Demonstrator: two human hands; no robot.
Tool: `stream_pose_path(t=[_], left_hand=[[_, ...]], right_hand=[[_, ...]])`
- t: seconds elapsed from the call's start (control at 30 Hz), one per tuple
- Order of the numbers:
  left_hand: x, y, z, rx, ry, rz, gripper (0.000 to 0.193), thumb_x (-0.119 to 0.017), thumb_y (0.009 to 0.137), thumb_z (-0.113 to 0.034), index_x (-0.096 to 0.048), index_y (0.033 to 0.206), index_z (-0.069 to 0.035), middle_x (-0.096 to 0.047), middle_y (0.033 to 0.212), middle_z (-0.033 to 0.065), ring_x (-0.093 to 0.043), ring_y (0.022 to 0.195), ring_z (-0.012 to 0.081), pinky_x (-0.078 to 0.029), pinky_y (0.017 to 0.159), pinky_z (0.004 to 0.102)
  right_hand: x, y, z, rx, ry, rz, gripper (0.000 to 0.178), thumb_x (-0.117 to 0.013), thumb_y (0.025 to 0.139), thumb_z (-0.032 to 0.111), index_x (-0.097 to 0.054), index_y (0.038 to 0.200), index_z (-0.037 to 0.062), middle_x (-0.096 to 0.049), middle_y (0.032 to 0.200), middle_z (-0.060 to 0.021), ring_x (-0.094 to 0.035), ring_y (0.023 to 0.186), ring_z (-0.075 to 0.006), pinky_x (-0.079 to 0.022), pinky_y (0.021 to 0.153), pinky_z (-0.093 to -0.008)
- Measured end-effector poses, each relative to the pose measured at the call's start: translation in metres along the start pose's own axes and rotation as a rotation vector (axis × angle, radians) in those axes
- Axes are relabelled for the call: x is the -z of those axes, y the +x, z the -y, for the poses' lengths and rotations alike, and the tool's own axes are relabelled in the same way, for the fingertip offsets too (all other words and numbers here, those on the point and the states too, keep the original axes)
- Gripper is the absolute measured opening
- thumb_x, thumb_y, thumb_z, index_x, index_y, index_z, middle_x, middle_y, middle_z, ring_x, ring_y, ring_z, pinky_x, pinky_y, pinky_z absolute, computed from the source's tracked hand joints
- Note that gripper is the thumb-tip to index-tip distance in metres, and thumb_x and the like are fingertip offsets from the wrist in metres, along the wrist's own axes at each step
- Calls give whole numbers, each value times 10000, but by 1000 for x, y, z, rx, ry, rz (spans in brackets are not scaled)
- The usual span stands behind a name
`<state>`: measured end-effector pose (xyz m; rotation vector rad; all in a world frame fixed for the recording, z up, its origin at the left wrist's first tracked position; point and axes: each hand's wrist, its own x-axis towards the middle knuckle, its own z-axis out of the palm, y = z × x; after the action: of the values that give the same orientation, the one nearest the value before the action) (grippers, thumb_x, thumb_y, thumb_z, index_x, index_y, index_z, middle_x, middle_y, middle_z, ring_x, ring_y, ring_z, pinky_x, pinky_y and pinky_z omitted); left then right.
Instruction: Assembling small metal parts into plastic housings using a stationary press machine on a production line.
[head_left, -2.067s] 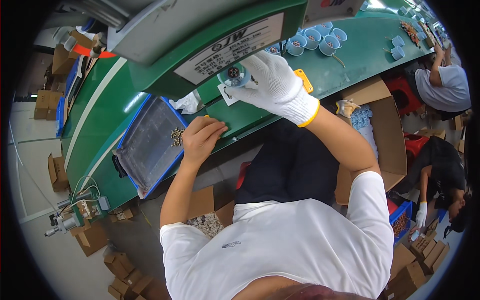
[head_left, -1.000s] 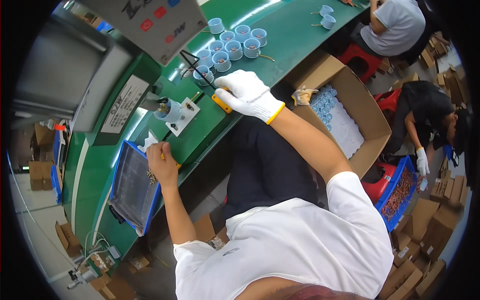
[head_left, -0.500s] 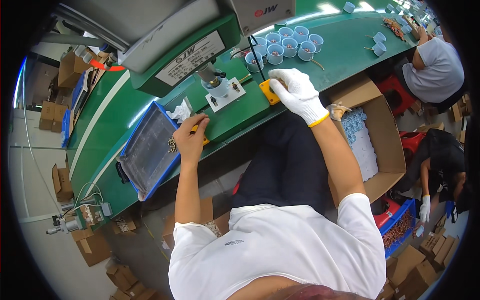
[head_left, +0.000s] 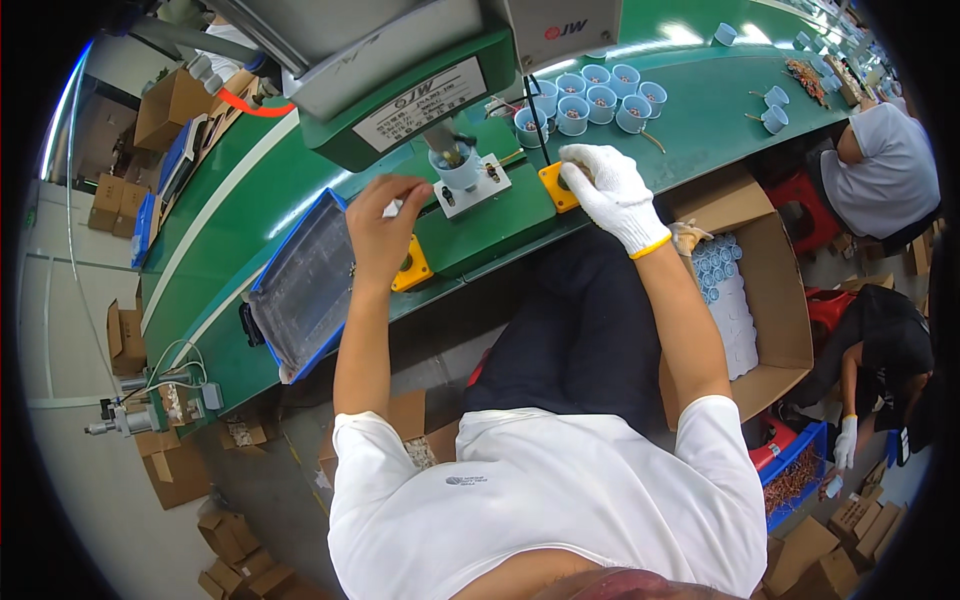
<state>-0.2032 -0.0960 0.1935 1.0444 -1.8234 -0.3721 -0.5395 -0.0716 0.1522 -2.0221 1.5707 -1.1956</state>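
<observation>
Left hand (head_left: pixel 383 222) risen from blue tray (head_left: pixel 300 290) toward press fixture (head_left: pixel 470 185), pinching small white piece. Gloved right hand (head_left: pixel 608 190) pressing yellow button box (head_left: pixel 556 186), fingers curled.

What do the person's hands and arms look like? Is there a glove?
The right hand wears a white knit glove with a yellow band at the wrist. The left hand is bare. Both forearms are bare, with short white shirt sleeves ending above the elbows.

A white rectangular label (head_left: pixel 422 103) is sitting on the green machine's front, far centre, with a white nameplate (head_left: pixel 565 30) to its right. An open brown cardboard box (head_left: pixel 775 300) is standing right of the person. More brown cartons (head_left: pixel 170 100) are lying far left and near left (head_left: pixel 225 545).
</observation>
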Motion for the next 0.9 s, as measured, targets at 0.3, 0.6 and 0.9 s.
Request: stream_pose_path(t=[0.3, 0.6, 0.9], left_hand=[[-6, 74, -38, 310, 258, 382, 300, -870, 911, -257, -856, 1059, 3, -795, 893, 113, -714, 781, 182, -553, 745, 328], [-13, 88, -31, 233, 276, 521, 282, -864, 890, -233, -850, 1038, 7, -823, 945, 136, -772, 865, 209, -592, 845, 348], [-13, 82, -34, 274, 291, 516, 301, -837, 935, -282, -856, 1070, -13, -825, 957, 124, -773, 885, 212, -583, 835, 354]], right_hand=[[4, 0, 3, -5, -29, 24, 301, -680, 1010, 249, -768, 1195, 28, -780, 1112, -208, -731, 1077, -405, -574, 977, -483], [9, 0, 8, -55, -44, 69, 342, -636, 1015, 300, -776, 1193, 45, -785, 1124, -212, -719, 1102, -433, -570, 990, -512], [5, -3, 2, -26, -54, 47, 349, -629, 1018, 306, -778, 1208, 53, -785, 1138, -209, -717, 1116, -426, -568, 1005, -502]])
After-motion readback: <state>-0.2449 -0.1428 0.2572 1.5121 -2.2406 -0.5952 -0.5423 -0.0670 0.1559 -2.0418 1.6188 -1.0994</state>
